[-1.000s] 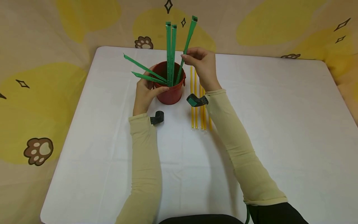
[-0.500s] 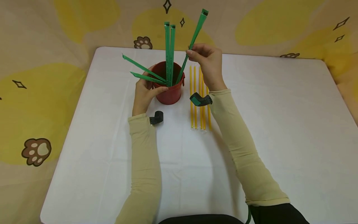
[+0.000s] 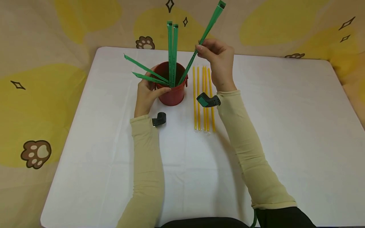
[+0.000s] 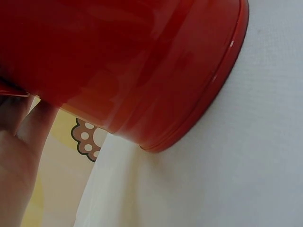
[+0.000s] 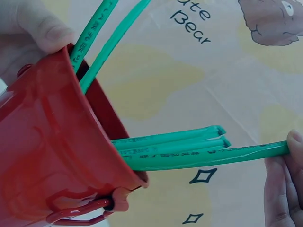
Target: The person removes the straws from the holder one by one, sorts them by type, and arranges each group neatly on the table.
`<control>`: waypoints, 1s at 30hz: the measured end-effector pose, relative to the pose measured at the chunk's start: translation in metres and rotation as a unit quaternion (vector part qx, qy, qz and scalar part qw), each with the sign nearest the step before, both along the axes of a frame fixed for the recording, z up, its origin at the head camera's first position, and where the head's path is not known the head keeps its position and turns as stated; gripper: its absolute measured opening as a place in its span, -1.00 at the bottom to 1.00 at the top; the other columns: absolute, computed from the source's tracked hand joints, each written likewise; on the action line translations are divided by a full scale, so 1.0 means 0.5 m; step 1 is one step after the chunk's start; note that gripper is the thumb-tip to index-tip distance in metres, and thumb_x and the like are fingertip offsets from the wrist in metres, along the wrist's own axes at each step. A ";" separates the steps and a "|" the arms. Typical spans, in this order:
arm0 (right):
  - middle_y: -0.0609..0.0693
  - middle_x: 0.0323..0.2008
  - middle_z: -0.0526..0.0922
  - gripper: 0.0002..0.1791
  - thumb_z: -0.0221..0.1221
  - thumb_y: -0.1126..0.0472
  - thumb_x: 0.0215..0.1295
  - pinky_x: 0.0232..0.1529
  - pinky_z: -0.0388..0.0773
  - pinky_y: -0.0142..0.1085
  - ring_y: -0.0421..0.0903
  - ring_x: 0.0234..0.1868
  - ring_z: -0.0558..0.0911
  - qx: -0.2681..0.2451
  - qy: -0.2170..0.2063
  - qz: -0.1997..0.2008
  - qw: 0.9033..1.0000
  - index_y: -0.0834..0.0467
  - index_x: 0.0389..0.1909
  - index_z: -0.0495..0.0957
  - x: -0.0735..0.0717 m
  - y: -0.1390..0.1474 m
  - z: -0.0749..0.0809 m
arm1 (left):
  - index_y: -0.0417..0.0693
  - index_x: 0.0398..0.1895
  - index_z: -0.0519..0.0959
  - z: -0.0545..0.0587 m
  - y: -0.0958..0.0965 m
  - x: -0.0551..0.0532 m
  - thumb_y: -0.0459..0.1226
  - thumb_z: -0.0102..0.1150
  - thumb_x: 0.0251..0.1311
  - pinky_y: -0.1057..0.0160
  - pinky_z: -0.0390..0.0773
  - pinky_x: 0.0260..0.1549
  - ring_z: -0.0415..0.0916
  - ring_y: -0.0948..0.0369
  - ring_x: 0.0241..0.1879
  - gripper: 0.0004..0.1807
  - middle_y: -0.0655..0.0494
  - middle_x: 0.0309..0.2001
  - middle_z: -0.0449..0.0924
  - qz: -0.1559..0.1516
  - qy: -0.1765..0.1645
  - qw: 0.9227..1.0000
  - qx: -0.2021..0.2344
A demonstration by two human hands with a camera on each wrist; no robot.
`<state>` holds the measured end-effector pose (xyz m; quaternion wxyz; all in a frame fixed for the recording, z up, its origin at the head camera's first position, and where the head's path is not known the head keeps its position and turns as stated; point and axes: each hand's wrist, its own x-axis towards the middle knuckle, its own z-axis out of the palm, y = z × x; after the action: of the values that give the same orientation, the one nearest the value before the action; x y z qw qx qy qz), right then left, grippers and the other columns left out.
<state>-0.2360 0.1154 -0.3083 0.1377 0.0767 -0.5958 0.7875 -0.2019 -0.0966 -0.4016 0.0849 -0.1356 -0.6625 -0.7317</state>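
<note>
A small red metal bucket [image 3: 172, 98] stands upright on the white-covered table. My left hand [image 3: 146, 96] holds it from the left, thumb on the near rim and fingers round the far side, partly hidden. My right hand [image 3: 219, 61], up and right of the bucket, pinches a green-wrapped straw [image 3: 211, 22] around its middle. That straw slants rightward, its lower end still inside the bucket mouth. Several other green-wrapped straws [image 5: 106, 54] lean in the bucket: two stand nearly upright, two tilt left over the rim. In the left wrist view the bucket's base [image 4: 208, 90] meets the cloth.
Several yellow straws [image 3: 198, 104] in clear wrappers lie in a row right of the bucket, partly under the right wrist. A white cloth [image 3: 291, 126] covers the table. A patterned yellow and beige curtain [image 3: 265, 28] hangs along the back and left.
My right hand has moved up and to the right, drawing the pinched straw farther out of the bucket at a growing slant. The left hand and bucket have stayed in place.
</note>
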 end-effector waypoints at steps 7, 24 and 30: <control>0.07 -0.47 0.65 -0.91 0.26 0.55 0.05 -0.23 0.62 -0.27 -0.05 -0.46 0.62 -0.033 0.005 -0.012 0.999 0.33 -0.51 0.63 0.003 0.006 0.014 | -0.27 0.27 0.35 0.000 -0.002 0.000 -0.53 0.38 -0.09 0.21 0.38 0.15 0.39 0.08 0.10 -0.25 -0.13 0.14 0.46 -0.008 0.004 1.000 0.016; 0.18 -0.40 0.66 -0.92 0.21 0.58 0.10 -0.21 0.58 -0.26 0.02 -0.34 0.65 -0.122 0.030 -0.031 0.992 0.39 -0.43 0.62 0.030 0.045 0.048 | -0.22 0.28 0.36 0.001 -0.001 0.004 -0.60 0.32 -0.08 0.37 0.35 -0.19 0.35 0.17 -0.10 -0.25 -0.10 0.13 0.47 0.005 -0.003 1.000 0.003; 0.21 -0.42 0.63 -0.94 0.18 0.59 0.11 -0.23 0.57 -0.25 0.04 -0.34 0.64 -0.158 0.041 -0.043 0.986 0.44 -0.40 0.58 0.039 0.061 0.055 | -0.22 0.28 0.35 0.001 -0.003 0.004 -0.60 0.32 -0.07 0.37 0.35 -0.19 0.35 0.17 -0.08 -0.26 -0.09 0.13 0.47 0.009 -0.004 1.000 -0.006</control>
<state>-0.2163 0.1461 -0.2808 0.2056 0.0605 -0.4604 0.8615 -0.1997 -0.0982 -0.4013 0.0885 -0.1270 -0.6681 -0.7278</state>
